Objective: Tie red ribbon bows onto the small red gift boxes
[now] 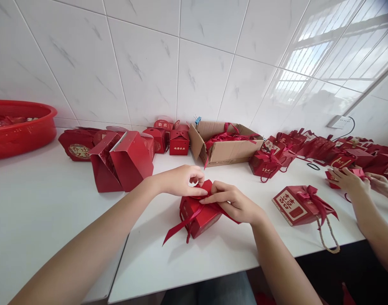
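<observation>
Red gift box: on the worktop, below both hands, sitting at an angle to me.
Ribbon: lies over the box top; one tail trails free toward the near left, another stretch runs out beneath the right hand.
Left hand: fingers curled over the box top at the ribbon; I can't tell from here whether the tips are pinched on it.
Right hand: thumb and forefinger pinching the ribbon near the middle of the top.
Step in hand: I judge it ribbon work, tying or shaping a bow.
Next move calls for: in my view, the right hand pinning the crossing while the left draws the ribbon snug, without denting the box.
Hidden: the crossing and most of the top, covered by fingers.
Cut off: red basket at the left edge; co-worker's arms at the right edge, their hands on another red box.
Hard to make out: the far-right boxes run together; I can't count them.
</observation>
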Tool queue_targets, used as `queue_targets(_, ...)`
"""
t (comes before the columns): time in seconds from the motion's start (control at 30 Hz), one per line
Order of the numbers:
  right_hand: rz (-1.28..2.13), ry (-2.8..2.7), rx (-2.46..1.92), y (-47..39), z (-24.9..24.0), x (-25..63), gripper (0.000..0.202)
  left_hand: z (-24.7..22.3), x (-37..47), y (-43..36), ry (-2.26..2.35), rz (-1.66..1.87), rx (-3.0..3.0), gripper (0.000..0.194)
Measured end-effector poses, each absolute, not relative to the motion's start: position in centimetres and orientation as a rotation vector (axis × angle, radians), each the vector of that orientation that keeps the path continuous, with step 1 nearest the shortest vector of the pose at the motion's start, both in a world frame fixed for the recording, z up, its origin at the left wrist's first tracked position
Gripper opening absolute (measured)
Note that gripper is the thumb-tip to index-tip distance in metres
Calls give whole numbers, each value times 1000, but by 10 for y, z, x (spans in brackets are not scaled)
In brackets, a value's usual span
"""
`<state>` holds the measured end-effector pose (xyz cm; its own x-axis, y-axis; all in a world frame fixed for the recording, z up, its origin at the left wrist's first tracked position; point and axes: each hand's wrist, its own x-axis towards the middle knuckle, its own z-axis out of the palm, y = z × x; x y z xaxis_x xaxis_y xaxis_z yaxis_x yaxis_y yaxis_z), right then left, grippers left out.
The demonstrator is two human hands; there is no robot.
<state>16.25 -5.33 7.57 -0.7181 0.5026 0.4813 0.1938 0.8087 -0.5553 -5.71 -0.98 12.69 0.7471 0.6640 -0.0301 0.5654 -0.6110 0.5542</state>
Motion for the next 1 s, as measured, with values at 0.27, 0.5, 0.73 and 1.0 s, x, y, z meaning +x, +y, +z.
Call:
queue_targets(0.27, 640, -2417, -555, -52, 75, 165, 39, 123, -60, -4, 957, 256, 2426, 33)
queue_targets(0.5, 579, -2303, -638, -55, 80, 161, 38, 121, -57, -7, 931, 342, 2424, 32)
queue_targets(0.73, 759, -2230, -900, -58, 87, 166, 25, 116, -49, -10, 940, 375, 2353, 46)
queue_targets(1.0, 1096, -2016, -837, -51, 79, 168, 19, 105, -48, -6, 955, 333, 2196, 56)
